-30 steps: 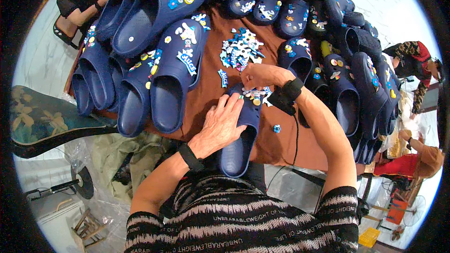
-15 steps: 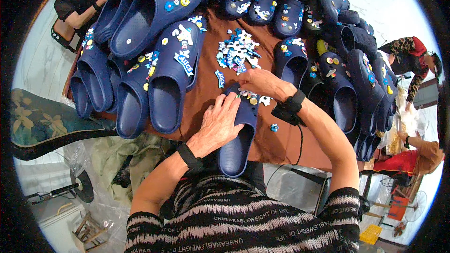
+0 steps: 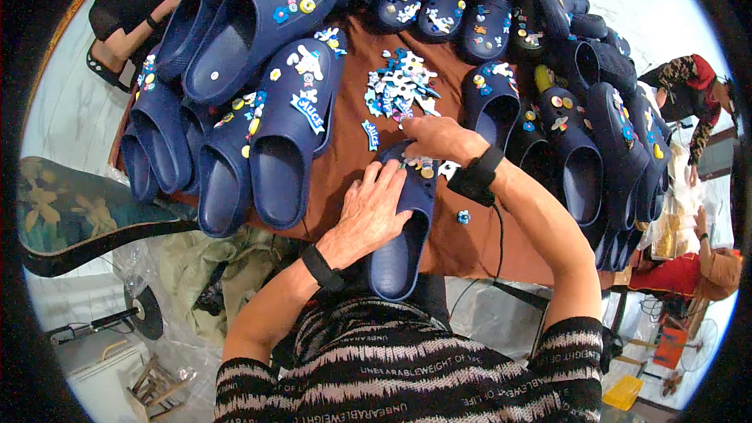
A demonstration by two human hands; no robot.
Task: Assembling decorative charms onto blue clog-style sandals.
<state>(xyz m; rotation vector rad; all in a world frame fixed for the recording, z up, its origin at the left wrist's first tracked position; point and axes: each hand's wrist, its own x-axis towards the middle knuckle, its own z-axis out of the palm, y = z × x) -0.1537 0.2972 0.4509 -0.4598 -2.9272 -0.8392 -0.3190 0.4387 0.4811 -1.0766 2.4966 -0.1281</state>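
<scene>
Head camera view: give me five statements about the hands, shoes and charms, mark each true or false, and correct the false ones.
1. The left hand lies on the navy shoe nearest the person's body. True.
2. The right hand lies flat on the cloth, well away from that shoe. False: its fingers are bent and at the shoe's toe end.
3. The pile of charms lies on the cloth beyond that shoe's toe. True.
4. A small blue flower charm lies to the left of that shoe. False: it lies to the right of it.
5. The cloth is green. False: it is brown.
</scene>
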